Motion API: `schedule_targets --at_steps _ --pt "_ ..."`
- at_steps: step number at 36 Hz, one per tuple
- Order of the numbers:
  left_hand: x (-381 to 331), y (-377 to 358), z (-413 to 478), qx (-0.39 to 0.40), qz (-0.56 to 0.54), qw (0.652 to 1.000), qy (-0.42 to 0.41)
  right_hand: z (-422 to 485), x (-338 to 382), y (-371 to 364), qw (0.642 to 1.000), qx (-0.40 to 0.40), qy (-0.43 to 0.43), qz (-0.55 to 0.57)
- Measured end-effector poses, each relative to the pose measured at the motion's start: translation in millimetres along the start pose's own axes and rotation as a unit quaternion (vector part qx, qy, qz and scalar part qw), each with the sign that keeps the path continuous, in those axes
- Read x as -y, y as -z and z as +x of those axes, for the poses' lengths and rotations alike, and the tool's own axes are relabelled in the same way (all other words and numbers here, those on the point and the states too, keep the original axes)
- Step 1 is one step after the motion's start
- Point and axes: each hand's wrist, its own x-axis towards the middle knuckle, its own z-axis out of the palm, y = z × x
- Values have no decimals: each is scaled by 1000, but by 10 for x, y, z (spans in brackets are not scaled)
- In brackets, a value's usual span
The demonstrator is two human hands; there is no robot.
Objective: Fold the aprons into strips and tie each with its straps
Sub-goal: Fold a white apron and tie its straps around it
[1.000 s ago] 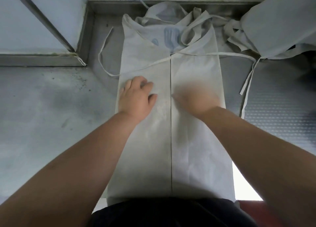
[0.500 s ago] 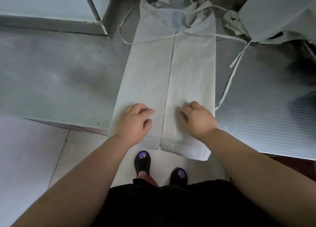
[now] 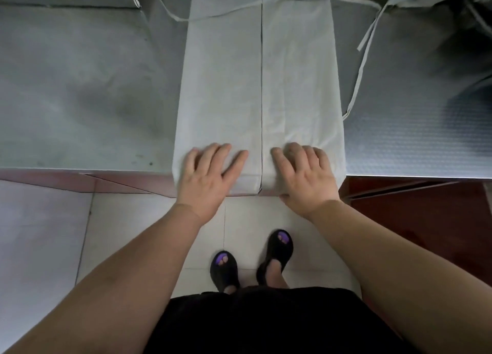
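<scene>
hands (image 3: 206,179) (image 3: 308,179) slid down to the papery apron (image 3: 223,82) hem.

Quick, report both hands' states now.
Left hand: open, pressing flat on the apron.
Right hand: pinching the apron's hem, fingers on top, thumb beneath.

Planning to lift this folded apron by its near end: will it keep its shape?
Probably not: the apron looks floppy, its near end drooping over the table edge. Likely light, being thin cloth with soft creases. The loose strap would probably trail.
</scene>
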Motion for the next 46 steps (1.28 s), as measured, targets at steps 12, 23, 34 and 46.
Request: schedule_targets --at_steps 12,23,34,46 --pt "0 141 -24 13 -96 995 -5 -223 234 -124 993 -80 -59 -69" --pt "165 322 -30 109 -147 983 -21 -152 200 -169 984 -172 -53 17" --pt "-79 288 -29 115 3 993 5 -195 63 -35 982 -175 1 72" --pt "57 292 -58 -2 -6 1000 -10 -358 130 -1 994 -79 1 80"
